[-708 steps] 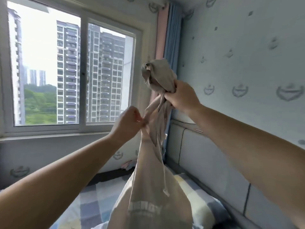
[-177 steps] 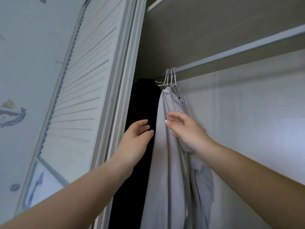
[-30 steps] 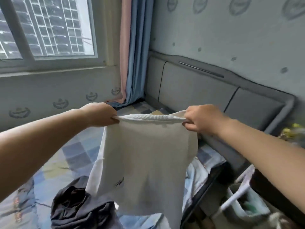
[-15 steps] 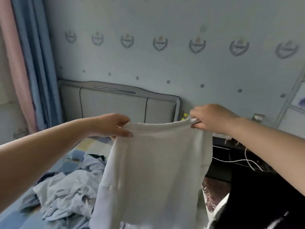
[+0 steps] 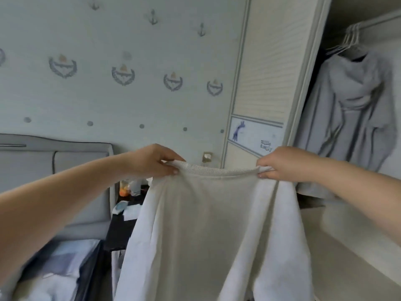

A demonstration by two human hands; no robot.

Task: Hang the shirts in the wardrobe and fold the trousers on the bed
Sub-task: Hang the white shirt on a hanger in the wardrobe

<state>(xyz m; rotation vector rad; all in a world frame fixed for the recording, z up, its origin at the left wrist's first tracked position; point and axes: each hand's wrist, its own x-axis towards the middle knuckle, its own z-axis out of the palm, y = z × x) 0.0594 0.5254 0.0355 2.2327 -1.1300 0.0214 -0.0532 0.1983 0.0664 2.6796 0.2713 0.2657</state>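
Left hand [image 5: 152,160]: pinches shirt [image 5: 208,231] hem, nine o'clock end.
Right hand [image 5: 282,162]: pinches three o'clock end.
Wardrobe [image 5: 269,83]: two o'clock, grey garment [image 5: 355,105] hanging.

Up right of my hands, the wardrobe [image 5: 347,22] gapes open; a hung grey shirt [image 5: 355,105] crowds its left end.

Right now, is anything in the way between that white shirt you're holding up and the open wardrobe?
Nothing visible blocks it. Left hand and right hand hold the white ribbed-collar shirt up; the sliding louvred wardrobe door stands aside, and a grey hooded top hangs within.
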